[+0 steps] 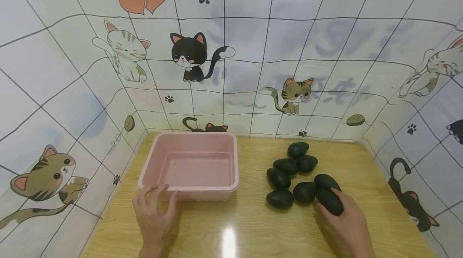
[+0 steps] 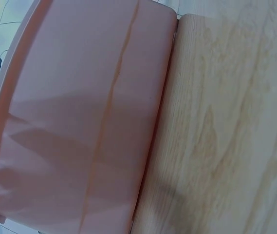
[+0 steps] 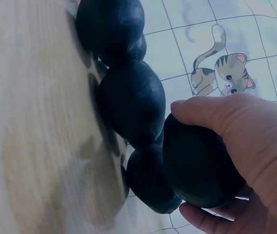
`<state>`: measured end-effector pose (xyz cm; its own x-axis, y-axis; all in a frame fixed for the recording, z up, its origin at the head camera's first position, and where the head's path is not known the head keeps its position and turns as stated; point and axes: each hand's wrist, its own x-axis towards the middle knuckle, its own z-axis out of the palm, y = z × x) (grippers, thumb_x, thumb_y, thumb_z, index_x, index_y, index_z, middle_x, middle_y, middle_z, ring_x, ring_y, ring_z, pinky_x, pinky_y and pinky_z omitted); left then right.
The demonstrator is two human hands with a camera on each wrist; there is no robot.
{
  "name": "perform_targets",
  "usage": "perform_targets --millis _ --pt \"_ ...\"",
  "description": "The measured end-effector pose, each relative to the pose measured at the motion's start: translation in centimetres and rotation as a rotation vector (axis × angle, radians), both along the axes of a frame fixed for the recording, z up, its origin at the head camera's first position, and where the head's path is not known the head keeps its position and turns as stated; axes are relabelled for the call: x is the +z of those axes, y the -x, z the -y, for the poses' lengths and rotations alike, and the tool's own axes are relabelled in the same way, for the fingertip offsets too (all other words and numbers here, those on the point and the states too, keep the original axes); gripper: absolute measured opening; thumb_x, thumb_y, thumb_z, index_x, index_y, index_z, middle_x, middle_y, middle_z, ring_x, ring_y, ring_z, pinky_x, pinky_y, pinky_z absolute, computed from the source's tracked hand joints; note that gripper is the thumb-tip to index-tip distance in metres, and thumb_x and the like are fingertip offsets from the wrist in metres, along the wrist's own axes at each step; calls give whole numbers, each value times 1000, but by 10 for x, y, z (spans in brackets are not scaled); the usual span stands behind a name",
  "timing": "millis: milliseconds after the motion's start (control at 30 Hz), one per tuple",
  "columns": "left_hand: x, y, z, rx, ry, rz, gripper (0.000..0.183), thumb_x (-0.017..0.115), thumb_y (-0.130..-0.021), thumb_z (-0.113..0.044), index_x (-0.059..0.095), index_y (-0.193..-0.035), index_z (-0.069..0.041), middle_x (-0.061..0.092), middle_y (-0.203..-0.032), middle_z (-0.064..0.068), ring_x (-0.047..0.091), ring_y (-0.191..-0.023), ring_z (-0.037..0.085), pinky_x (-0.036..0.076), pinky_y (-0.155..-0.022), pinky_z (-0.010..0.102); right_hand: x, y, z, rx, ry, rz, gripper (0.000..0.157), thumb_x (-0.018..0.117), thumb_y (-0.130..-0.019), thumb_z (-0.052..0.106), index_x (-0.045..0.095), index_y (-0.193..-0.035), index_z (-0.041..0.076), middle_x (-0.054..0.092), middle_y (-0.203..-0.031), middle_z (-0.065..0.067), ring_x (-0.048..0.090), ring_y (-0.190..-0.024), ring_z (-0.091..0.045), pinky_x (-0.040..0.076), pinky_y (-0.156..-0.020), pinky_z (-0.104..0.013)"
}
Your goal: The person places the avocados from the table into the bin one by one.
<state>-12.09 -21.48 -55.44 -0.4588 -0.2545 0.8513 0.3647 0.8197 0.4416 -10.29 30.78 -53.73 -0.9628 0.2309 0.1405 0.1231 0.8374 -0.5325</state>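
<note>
A: On the wooden table [image 1: 253,226], status? Pink basin [image 1: 191,165] first.

B: Basin holds nothing, sits left of centre. All the avocados are outside it, clustered to its right. Judging by that, the work looks barely started.

A: Count?

B: Eight dark avocados, I think; some overlap. Seven lie loose in the avocado cluster [image 1: 289,169]. One, the nearest avocado [image 1: 330,201], is under the right hand [image 1: 347,222].

A: Lifted?

B: Can't tell from the head view. The right wrist view shows thumb and fingers curled round the nearest avocado [image 3: 201,165], the others touching just beside it.

A: Left hand?

B: Left hand [image 1: 153,213] has relaxed, spread fingers, fingertips on the basin's near rim. Not gripping it, just resting there. The left wrist view shows only the basin wall [image 2: 80,122] and wood grain.

A: Surface, room?

B: Light wood-grain tabletop, glossy, lamp glare near the front edge. A cloth backdrop [image 1: 253,49] printed with cartoon cats, paw prints, hearts and a grid wraps the back and both sides.
</note>
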Motion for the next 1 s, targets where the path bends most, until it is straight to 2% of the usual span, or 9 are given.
perform_targets --millis 267,867,1000 --pt "-1 1 0 0 4 1 53 67 -98 -53 76 -101 -1 64 -109 26 53 -104 45 26 -107 26 7 1 4 6 -21 -57 75 85 -88 43 59 -144 0 59 -142 -35 56 -128 -57 47 -99 -72" --pt "-2 1 -2 19 2 -9 55 67 -98 -55 76 -101 -1 62 -108 27 51 -104 45 25 -107 26 19 4 13 21 -9 -116 74 86 -87 44 61 -143 3 62 -141 -31 58 -128 -54 48 -98 -72" --pt "-3 2 -3 27 1 -18 54 68 -97 -54 75 -99 -1 62 -107 27 51 -103 46 25 -106 27 22 6 17 31 -4 -154 72 87 -86 42 62 -142 4 62 -140 -30 58 -128 -54 49 -98 -72"
